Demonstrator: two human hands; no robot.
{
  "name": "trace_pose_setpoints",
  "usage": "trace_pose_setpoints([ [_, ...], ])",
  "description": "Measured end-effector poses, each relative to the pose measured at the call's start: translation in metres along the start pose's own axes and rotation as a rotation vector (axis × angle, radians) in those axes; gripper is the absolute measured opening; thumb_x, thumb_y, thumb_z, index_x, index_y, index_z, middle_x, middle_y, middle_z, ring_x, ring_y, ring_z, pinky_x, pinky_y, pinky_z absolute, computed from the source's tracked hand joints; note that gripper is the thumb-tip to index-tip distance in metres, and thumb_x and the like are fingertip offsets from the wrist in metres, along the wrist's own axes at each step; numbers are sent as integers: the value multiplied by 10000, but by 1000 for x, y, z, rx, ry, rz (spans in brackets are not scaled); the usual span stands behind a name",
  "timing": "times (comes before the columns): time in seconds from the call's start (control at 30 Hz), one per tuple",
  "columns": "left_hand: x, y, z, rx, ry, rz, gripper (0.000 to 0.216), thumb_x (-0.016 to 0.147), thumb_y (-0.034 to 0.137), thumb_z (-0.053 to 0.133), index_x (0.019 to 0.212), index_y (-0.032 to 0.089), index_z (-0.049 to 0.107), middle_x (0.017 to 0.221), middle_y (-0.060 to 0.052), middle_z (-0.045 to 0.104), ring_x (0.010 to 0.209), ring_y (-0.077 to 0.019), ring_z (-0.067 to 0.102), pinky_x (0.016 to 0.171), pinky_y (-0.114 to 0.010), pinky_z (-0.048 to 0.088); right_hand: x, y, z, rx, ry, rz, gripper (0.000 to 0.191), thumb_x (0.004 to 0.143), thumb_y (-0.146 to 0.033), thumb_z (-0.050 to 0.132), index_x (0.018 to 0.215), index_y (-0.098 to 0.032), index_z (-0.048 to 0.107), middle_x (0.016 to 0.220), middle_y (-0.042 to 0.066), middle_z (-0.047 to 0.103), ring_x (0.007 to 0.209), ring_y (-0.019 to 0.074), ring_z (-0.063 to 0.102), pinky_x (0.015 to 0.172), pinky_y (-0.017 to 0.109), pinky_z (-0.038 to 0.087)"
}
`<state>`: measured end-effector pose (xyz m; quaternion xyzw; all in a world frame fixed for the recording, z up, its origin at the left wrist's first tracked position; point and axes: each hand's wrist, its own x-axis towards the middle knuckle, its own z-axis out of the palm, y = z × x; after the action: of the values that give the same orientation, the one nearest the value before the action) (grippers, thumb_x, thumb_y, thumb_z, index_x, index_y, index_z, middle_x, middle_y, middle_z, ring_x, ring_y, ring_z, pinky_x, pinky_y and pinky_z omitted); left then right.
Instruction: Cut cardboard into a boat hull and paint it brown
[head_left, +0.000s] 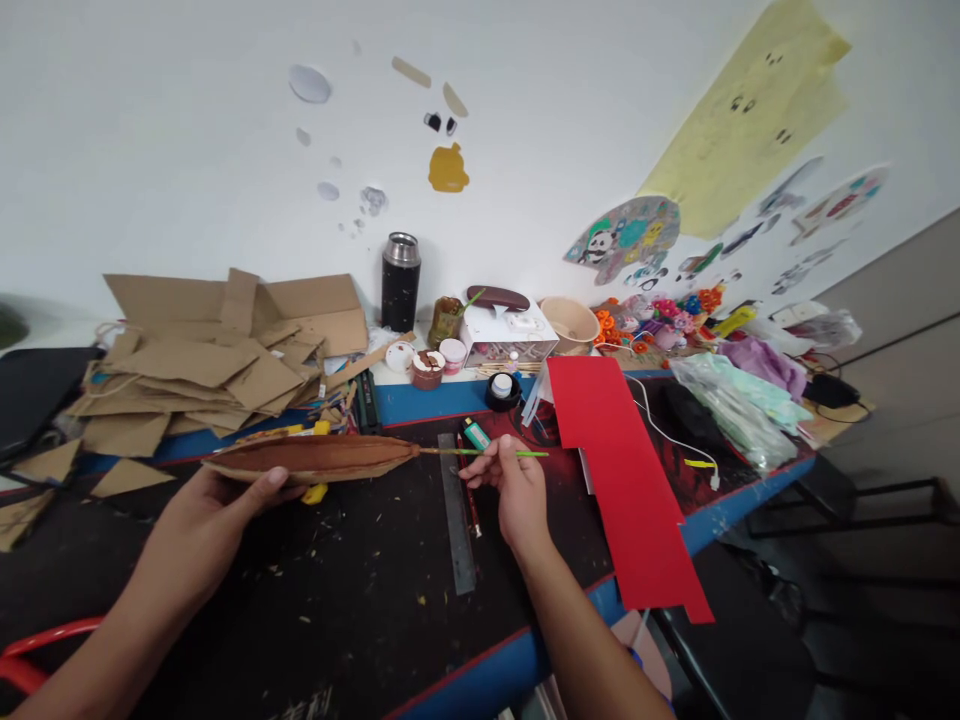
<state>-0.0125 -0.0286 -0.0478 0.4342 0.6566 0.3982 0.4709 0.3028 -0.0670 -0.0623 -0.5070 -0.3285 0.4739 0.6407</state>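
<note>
cardboard scraps (225, 360) are piled far left on the table (337, 620). a long brown leaf shape (315, 458) is held from below by the left hand (206, 525), fingers curled around it, raised just above the table. a steel ruler (457, 515) lies between the hands. a thin green brush (487, 453) is pinched in the right hand (514, 490), tip touching the leaf's end. a red sheet (622, 480) lies right.

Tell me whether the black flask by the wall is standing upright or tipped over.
Upright. The black flask stands on its base at the back of the table, its silver top pointing straight up against the white wall.
</note>
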Motion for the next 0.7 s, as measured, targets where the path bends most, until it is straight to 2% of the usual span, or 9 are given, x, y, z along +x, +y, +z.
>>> trace_pose_setpoints([
  [0.13, -1, 2, 0, 31, -8, 9, 902, 497, 896, 835, 1036, 177, 750, 1009, -158, 866, 1021, -431, 806, 995, -600, 617, 0, 4, 3, -27, -38, 44, 546, 925, -725, 725, 844, -188, 666, 674, 57, 777, 622, 207, 779, 529, 246, 574],
  [0.33, -4, 10, 2, 43, 27, 23, 868, 456, 890, 831, 973, 199, 738, 950, -143, 869, 957, -422, 819, 911, -564, 654, -1, -2, 0, -13, 21, 2, 537, 924, -718, 736, 829, -195, 661, 630, 29, 750, 599, 200, 771, 537, 247, 581],
  [0.43, -3, 8, 1, 41, 20, 12, 879, 472, 884, 827, 1011, 195, 731, 931, -138, 867, 943, -420, 820, 907, -570, 652, -6, -4, 10, 20, -30, 8, 522, 945, -706, 722, 841, -197, 669, 651, 31, 760, 608, 197, 773, 539, 245, 577],
  [0.57, -3, 6, 1, 47, 12, 28, 873, 507, 876, 828, 1034, 187, 739, 1021, -147, 868, 1021, -416, 807, 984, -572, 626, -10, 2, 23, 10, -126, 42, 541, 940, -724, 715, 841, -194, 682, 676, 56, 781, 624, 197, 777, 532, 236, 564],
  [0.7, -3, 6, 1, 10, -4, 26, 896, 502, 862, 844, 1073, 181, 733, 1093, -158, 862, 1080, -411, 794, 1022, -563, 614, -10, 2, 18, -18, -74, 48, 565, 940, -749, 696, 830, -195, 670, 653, 52, 772, 609, 194, 767, 545, 242, 568],
])
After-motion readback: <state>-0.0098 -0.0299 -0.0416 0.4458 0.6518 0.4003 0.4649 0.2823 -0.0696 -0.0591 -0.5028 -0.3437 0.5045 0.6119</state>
